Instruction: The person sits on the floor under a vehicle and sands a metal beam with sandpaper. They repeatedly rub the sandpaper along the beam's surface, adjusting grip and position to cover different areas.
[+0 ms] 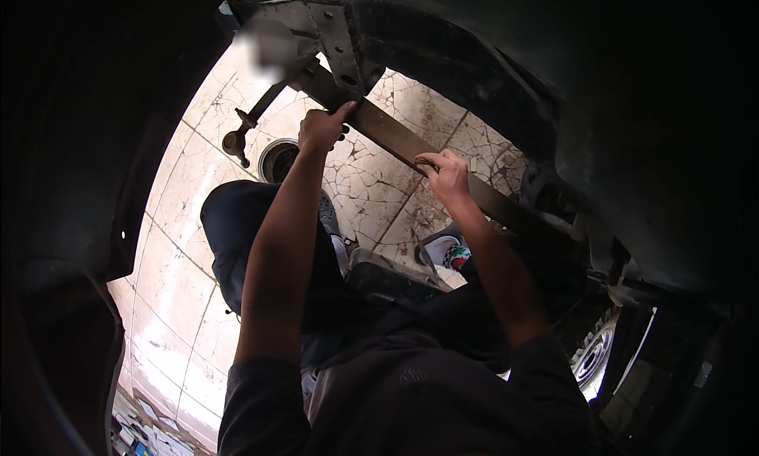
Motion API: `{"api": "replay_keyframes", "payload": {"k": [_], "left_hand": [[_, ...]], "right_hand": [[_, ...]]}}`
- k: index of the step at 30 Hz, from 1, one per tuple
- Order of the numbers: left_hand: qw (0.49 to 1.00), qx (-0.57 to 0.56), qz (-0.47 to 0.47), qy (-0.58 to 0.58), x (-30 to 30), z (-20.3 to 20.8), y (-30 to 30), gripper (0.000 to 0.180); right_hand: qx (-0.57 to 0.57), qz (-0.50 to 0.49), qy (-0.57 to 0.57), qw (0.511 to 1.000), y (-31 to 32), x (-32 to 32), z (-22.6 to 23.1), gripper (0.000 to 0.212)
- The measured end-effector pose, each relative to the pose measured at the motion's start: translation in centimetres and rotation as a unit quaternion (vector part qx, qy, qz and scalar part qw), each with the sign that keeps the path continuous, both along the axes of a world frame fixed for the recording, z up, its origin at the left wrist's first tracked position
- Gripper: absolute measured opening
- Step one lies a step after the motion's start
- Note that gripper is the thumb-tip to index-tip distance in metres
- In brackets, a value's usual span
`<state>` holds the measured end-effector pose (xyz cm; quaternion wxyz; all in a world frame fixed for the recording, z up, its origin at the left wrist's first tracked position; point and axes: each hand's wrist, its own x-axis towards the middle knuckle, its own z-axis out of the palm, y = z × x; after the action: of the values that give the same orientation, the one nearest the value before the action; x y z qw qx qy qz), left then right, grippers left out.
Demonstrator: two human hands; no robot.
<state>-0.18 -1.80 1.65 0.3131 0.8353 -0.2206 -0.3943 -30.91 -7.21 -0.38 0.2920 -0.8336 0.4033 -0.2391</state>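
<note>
A long, flat brown metal bar (387,132) runs slantwise beneath the vehicle, from the upper middle down toward the right. My left hand (322,130) is closed at the bar's near edge, close to its upper end, thumb laid along it. Further down the bar, my right hand (447,176) has its bent fingers hooked over the same edge. Whether something small sits inside either hand is hidden. Left of my left hand, a rod with a ball joint (235,142) hangs from a dark metal bracket (336,41).
A round metal can (278,160) stands on the cracked tile floor (182,227) by my knee. Dark curved body panels (474,69) surround me closely. A black object (387,274) lies between my legs. A wheel (594,357) shows at lower right, and clutter (150,428) at lower left.
</note>
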Motion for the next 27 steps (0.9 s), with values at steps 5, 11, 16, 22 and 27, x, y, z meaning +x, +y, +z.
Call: {"api": "replay_keyframes", "payload": {"k": [5, 11, 16, 22, 27], "left_hand": [[0.999, 0.001, 0.027, -0.036, -0.3, -0.7, 0.0, 0.073], [0.999, 0.007, 0.026, -0.041, -0.4, -0.6, -0.6, 0.073], [1.000, -0.007, 0.021, -0.022, 0.1, -0.9, 0.0, 0.073], [0.999, -0.029, 0.025, -0.001, -0.2, -0.6, 0.1, 0.074], [0.998, 0.028, 0.032, -0.044, -0.4, -0.1, -0.2, 0.074]], "right_hand": [[-0.030, -0.010, -0.013, 0.999, 0.4, 2.1, 0.2, 0.019], [-0.054, 0.001, -0.062, 0.997, -0.4, 8.9, 0.2, 0.016], [-0.051, 0.019, -0.018, 0.998, -0.5, 6.1, 0.4, 0.017], [-0.044, -0.003, 0.001, 0.999, 0.4, 1.0, 0.0, 0.021], [-0.009, 0.001, -0.008, 1.000, 0.3, 2.7, 0.5, 0.017]]}}
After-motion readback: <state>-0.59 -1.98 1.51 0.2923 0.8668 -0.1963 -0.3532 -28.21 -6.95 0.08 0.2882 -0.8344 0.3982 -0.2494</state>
